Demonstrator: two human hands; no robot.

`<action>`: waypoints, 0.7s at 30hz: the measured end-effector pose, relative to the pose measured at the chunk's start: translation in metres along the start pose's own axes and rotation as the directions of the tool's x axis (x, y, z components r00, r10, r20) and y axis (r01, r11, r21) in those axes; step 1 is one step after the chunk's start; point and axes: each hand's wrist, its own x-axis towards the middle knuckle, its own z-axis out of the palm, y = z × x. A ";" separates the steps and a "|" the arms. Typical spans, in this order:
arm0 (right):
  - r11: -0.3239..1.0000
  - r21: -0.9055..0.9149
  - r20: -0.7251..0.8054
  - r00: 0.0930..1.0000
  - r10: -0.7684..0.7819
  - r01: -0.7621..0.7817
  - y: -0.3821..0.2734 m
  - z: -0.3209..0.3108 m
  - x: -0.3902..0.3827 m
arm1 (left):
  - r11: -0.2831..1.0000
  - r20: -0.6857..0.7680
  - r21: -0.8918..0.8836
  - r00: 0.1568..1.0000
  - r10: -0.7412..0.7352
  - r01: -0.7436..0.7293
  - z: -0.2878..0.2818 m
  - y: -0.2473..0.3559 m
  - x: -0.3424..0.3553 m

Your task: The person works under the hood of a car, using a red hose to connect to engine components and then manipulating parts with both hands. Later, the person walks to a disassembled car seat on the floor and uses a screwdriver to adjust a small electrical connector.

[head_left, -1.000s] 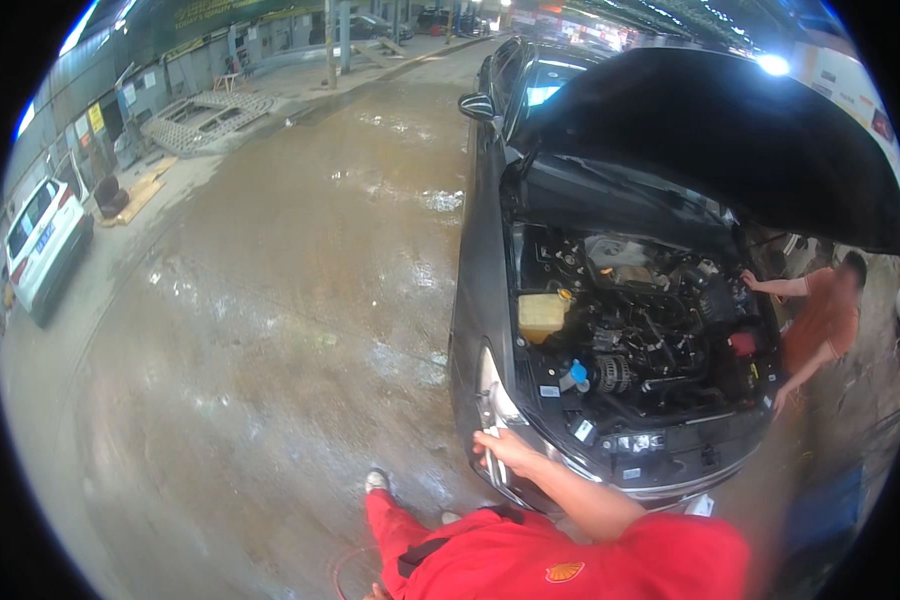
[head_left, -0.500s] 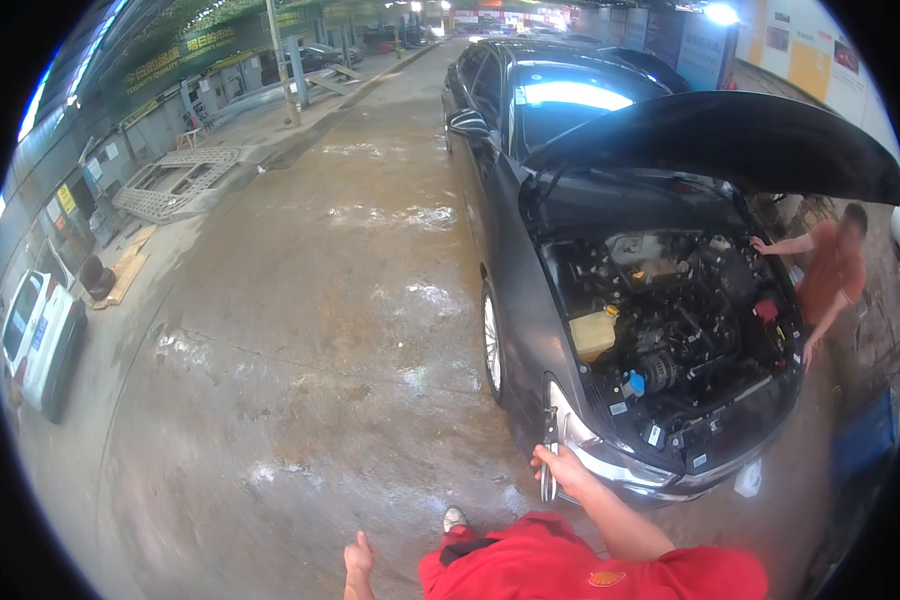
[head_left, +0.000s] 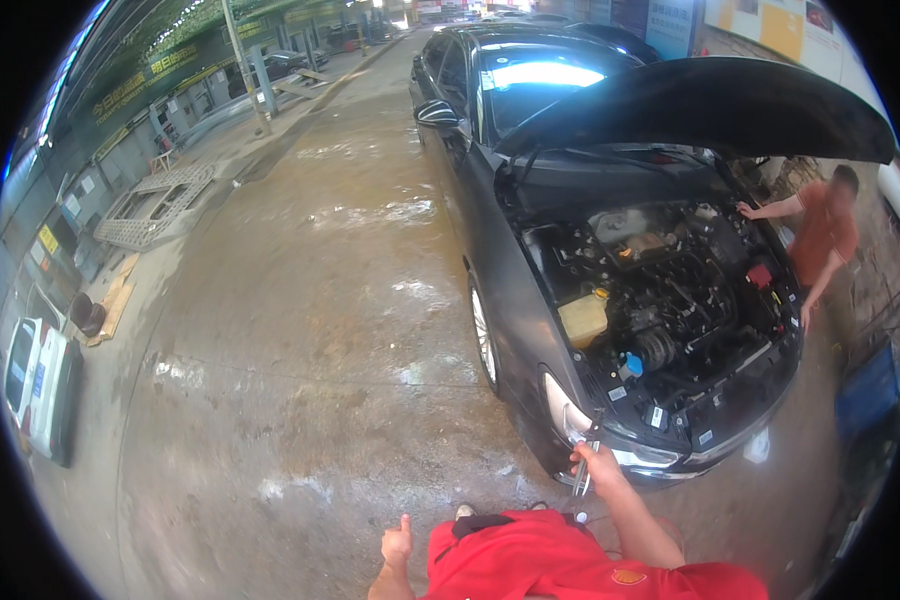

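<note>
My right hand (head_left: 595,468) grips a pliers-like hand tool (head_left: 583,482) with silver handles and a dark upper end. It is held upright in front of the left headlight (head_left: 562,405) of a dark car (head_left: 515,330); whether it touches the car I cannot tell. Over the wet floor to the left, my left hand (head_left: 397,545) has its thumb sticking up and its fingers curled in, with nothing seen in it. The bonnet (head_left: 710,110) is raised, baring the engine (head_left: 670,300), a yellowish tank (head_left: 583,320) and a blue cap (head_left: 631,366).
Across the engine bay, a person (head_left: 822,235) in an orange-red shirt leans with both hands on the car's far edge. A blue bin (head_left: 868,395) stands at the right. A white car (head_left: 42,385) and a metal grating frame (head_left: 155,205) are at the left of the concrete floor (head_left: 270,330).
My right hand has moved slightly right with the tool, nearer the car's front. My left hand has come up and to the right. The view has shifted, so the car sits farther left.
</note>
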 end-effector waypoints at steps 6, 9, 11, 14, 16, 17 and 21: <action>0.999 0.039 -0.053 0.998 0.017 -0.015 0.017 -0.021 -0.004 | 0.996 0.143 0.002 0.986 0.087 -0.089 0.008 0.002 0.038; 0.999 0.052 -0.051 0.999 0.017 -0.014 0.026 -0.025 -0.004 | 0.993 0.226 -0.107 0.971 0.078 -0.054 0.014 -0.005 0.066; 0.998 0.070 -0.053 0.999 0.000 0.004 0.031 -0.027 -0.004 | 0.989 0.236 -0.134 0.967 0.092 -0.061 0.015 -0.009 0.072; 0.997 0.082 -0.051 0.999 0.016 -0.012 0.034 -0.031 -0.004 | 0.984 0.191 -0.086 0.967 0.170 -0.156 0.015 -0.011 0.066; 0.996 0.090 -0.039 0.999 0.008 -0.004 0.033 -0.034 -0.005 | 0.980 0.186 -0.040 0.962 0.200 -0.196 0.015 -0.013 0.057; 0.996 0.088 -0.054 0.998 0.023 -0.019 0.032 -0.035 -0.005 | 0.967 0.178 -0.003 0.952 0.250 -0.253 0.015 -0.015 0.053; 0.995 0.101 -0.074 0.997 0.013 -0.005 0.030 -0.040 -0.007 | 0.914 0.054 0.155 0.927 0.371 -0.375 0.022 -0.025 0.048</action>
